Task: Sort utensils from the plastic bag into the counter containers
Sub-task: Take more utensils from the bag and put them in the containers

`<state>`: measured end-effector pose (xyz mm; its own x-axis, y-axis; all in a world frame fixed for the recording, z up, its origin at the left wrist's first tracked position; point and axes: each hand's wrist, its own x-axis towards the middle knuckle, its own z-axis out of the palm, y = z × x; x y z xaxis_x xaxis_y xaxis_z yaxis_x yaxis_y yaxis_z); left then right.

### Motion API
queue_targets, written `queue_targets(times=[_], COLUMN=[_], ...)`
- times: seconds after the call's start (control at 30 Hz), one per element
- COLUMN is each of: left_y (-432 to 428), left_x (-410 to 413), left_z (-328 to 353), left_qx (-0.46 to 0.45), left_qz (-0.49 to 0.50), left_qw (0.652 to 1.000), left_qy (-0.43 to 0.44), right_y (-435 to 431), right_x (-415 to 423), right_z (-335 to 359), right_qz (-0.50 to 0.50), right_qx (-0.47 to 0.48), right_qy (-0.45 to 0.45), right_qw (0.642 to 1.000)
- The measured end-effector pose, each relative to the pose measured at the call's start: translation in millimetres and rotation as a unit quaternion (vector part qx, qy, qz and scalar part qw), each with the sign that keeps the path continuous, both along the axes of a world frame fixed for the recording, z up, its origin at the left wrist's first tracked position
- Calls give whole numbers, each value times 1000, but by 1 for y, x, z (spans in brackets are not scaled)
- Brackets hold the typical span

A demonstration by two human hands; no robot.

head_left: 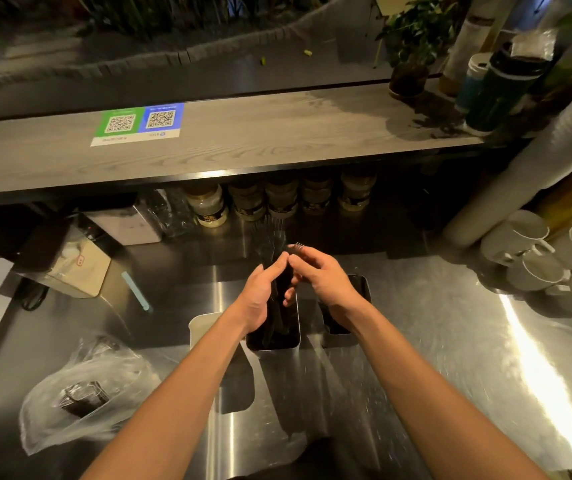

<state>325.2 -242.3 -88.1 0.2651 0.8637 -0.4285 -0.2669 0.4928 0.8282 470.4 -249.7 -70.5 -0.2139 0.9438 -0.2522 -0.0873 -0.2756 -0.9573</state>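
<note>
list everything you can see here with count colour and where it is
plastic bag: one, clear, counter front left, dark items inside
containers: three, one white, two silver, counter centre
forks: bundle, dark, over middle container
single fork: one, dark, at bundle top
jars: five, pale, under shelf
mugs: several, white, counter right
qr sign: one, green and blue, shelf
potted plant: one, green, shelf right
left hand: grips forks
right hand: pinches single fork

Café service counter: QR pay signs, stacked mugs, steel worktop, syrup jars.
</note>
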Motion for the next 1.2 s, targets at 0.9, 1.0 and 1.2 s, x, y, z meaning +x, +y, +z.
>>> queue_targets(times=[0.9, 1.0, 1.2], left_y=[-6, -9, -8], left_x=[-30, -32, -26], left_z=[-32, -39, -31], left_qx=[223, 236, 228], left_qz=[-8, 2, 14], left_qw=[915, 914, 933], left_qy=[337, 331, 279], right_y=[2, -2, -3], right_x=[-24, -29, -35], right_z=[-25, -30, -26], right_qz=[-24, -42, -75], right_qx=[200, 213, 239], right_qy=[-259, -259, -273], right_qw=[945, 941, 929])
